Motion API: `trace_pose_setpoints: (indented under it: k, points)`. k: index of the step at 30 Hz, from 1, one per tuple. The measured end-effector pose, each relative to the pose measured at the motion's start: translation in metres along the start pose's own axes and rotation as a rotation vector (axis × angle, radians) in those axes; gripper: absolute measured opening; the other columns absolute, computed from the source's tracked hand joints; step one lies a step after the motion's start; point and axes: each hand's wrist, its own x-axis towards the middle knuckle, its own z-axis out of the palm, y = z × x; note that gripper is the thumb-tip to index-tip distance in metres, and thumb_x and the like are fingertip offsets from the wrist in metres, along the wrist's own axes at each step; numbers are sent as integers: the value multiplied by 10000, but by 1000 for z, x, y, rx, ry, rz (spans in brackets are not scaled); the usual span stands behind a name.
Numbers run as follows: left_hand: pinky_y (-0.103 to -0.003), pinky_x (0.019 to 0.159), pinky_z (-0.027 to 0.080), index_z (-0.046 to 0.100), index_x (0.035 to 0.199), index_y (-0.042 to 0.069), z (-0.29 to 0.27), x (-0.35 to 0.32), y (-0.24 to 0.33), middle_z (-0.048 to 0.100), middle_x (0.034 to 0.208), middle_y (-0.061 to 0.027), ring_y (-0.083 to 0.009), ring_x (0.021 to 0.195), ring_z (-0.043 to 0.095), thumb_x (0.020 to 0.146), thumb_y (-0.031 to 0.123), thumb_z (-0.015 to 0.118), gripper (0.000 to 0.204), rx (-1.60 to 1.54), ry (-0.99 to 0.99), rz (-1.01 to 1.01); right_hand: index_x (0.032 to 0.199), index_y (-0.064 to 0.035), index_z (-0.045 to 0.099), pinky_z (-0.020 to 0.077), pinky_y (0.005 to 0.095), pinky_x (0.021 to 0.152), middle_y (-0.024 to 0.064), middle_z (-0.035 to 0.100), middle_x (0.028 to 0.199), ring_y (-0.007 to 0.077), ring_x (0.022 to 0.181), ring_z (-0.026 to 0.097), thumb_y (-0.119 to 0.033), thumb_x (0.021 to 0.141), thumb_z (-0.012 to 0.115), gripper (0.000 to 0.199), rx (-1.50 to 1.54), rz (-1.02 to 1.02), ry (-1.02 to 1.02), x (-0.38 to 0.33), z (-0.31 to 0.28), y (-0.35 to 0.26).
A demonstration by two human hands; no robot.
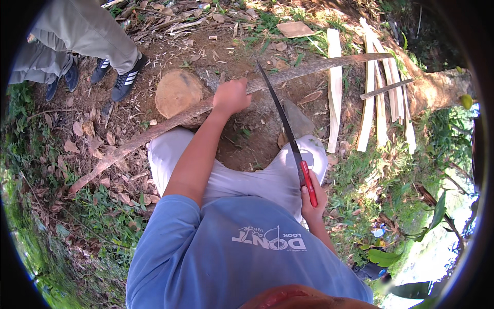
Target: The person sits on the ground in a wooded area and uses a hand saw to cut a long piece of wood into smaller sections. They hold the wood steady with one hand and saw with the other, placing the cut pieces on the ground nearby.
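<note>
A long, bark-covered wooden pole (303, 70) slants across in front of me, from the ground at lower left to the upper right. My left hand (232, 96) is closed around it near the middle, beside the cut log. In my right hand (314, 198), by my right knee, is a long red-handled blade (287, 123). The blade is dark, narrow and slightly curved, its tip pointing up and away beside the pole. Whether it is a machete or a saw I cannot tell. Under the pole, left of my left hand, stands the round cut log (177, 92) with its pale face up.
Several pale split wood strips (334, 92) lie at right, a thin dark stick (386, 89) across some. A flat grey stone (298, 121) sits beyond my right knee. Another person's shoes (128, 77) are at upper left. Dry leaves and wood chips litter the ground.
</note>
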Motion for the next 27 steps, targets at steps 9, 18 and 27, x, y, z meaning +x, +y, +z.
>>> trace_pose_setpoints:
  k: [9,18,27]
  points:
    - [-538,930,593,713,1153,32,-9,5,-1,773,1058,-234,-438,1033,740,871,285,739,380,-27,-47,-25,1511,-65,610,555,328,962,202,752,1293,243,1125,764,-142,1016,702,509,178,-49,65,128,67,-20]
    - [-528,981,577,743,1134,7,-10,11,-5,767,1102,-261,-446,1077,730,857,249,709,369,-102,-95,-33,1504,-109,622,555,328,956,199,736,1342,248,1134,762,-125,1020,701,490,164,-235,56,199,107,-29]
    - [-523,989,570,743,1151,-10,-8,10,-7,762,1106,-269,-444,1086,724,859,225,695,378,-124,-106,-18,1499,3,595,561,302,836,228,774,1197,211,909,768,-49,982,685,528,24,-10,-67,36,8,-2]
